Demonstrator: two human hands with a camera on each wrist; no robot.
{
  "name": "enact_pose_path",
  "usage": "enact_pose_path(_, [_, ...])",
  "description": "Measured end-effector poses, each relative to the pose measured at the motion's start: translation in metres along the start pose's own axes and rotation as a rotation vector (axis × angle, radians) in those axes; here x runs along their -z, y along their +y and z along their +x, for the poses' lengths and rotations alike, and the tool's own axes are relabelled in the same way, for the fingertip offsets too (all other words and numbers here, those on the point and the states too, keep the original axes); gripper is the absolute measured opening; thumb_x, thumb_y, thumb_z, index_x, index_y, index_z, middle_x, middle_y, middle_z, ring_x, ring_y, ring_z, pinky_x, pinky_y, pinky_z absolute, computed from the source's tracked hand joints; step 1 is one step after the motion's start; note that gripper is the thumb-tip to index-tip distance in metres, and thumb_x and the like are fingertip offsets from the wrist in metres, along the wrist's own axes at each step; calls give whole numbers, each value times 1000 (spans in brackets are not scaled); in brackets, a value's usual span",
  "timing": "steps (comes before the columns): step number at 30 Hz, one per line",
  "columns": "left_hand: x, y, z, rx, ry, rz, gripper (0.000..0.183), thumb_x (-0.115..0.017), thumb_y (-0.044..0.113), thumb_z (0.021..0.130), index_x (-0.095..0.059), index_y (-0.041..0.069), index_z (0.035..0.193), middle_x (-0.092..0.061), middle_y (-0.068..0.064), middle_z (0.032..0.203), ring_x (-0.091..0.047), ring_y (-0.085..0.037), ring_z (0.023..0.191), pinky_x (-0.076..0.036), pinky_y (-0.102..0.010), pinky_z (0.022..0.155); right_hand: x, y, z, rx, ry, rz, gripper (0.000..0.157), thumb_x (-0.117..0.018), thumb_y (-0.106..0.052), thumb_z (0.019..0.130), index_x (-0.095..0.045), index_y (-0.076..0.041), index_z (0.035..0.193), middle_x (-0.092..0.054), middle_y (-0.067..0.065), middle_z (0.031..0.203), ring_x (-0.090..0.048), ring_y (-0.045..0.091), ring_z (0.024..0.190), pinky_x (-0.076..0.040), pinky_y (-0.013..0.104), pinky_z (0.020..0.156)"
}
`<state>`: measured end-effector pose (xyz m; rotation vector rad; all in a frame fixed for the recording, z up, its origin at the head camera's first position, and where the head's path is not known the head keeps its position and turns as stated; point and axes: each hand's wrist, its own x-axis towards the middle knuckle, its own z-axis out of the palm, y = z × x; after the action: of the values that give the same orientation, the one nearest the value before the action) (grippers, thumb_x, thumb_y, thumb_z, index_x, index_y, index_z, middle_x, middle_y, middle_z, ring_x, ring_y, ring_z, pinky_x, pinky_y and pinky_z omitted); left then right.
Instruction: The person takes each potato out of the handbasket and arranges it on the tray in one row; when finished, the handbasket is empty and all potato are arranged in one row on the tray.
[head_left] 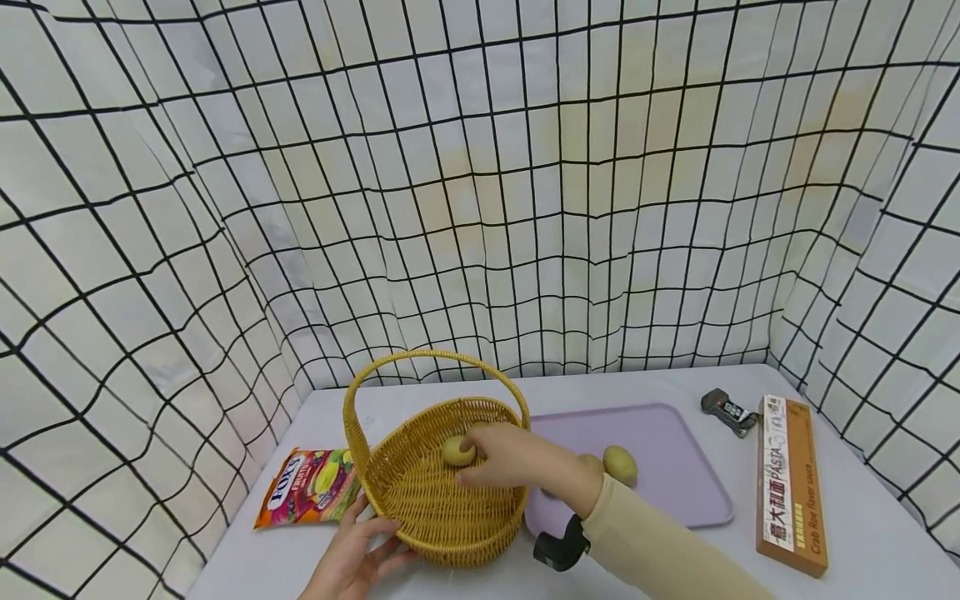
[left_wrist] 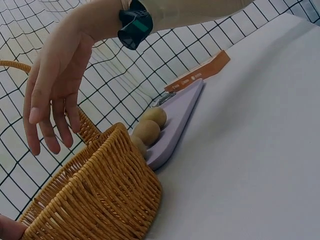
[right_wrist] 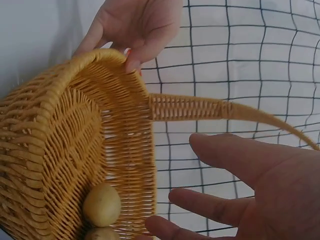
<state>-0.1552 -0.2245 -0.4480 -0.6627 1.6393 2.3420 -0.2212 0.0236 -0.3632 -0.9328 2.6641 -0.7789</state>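
White desk (left_wrist: 240, 150) screened by black-gridded white cloth (head_left: 491, 250). Near its front edge, a wicker basket (head_left: 442, 508) holds two potatoes (right_wrist: 102, 205); the left hand (head_left: 356, 550) grips the rim, the right hand (head_left: 498, 454) hangs above, fingers loose and empty. Candy bag (head_left: 307, 487) at the left edge; lilac tray (head_left: 675, 475) and pasta box (head_left: 791, 483) toward the right.

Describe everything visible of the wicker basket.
The basket is yellow-brown, apparently woven wicker, with one tall arched handle. It stands mouth up on the white table, left of the lilac tray, with at least two potatoes inside. The left hand holds its near-left rim; the right hand hangs open above its inside.
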Motion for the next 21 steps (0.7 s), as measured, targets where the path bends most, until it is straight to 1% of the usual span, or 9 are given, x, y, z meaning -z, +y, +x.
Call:
enact_pose_path(4, [0,-1,0,1,-14,2,102,-55,-5,99,24,11,161,6,-34,166,-21,-62,147,-45,-64,108,-6,3,11,-49,-9,2,47,-75,-37,94,-68,-7,129,-72,5,118,-64,13,101,-55,30,85])
enact_pose_path(8, [1,-2,0,0,-16,2,102,-54,-5,99,25,11,161,8,-35,166,-20,-63,147,-44,-65,109,-11,4,18,-63,-1,20,47,-75,-35,94,-68,-6,129,-72,7,118,-63,14,99,-55,29,83])
enact_pose_path(13, [2,-1,-1,-9,-9,8,102,-54,-5,99,26,10,160,10,-35,166,-20,-63,148,-44,-65,109,-17,3,22,-76,6,31,47,-76,-34,93,-69,-5,128,-70,10,125,-62,17,104,-54,31,87])
enact_pose_path(17, [0,0,-1,-8,-3,-1,102,-53,-5,99,26,11,161,10,-34,167,-21,-62,148,-44,-65,109,-19,2,27,-96,10,15,48,-75,-38,93,-68,-9,131,-67,11,132,-62,21,116,-55,35,95])
enact_pose_path(21, [0,0,0,-7,-10,-5,102,-54,-5,99,27,11,160,12,-34,167,-19,-62,148,-43,-66,109,-23,2,36,-122,8,-6,48,-74,-41,94,-68,-12,131,-67,10,131,-62,22,117,-56,36,95])
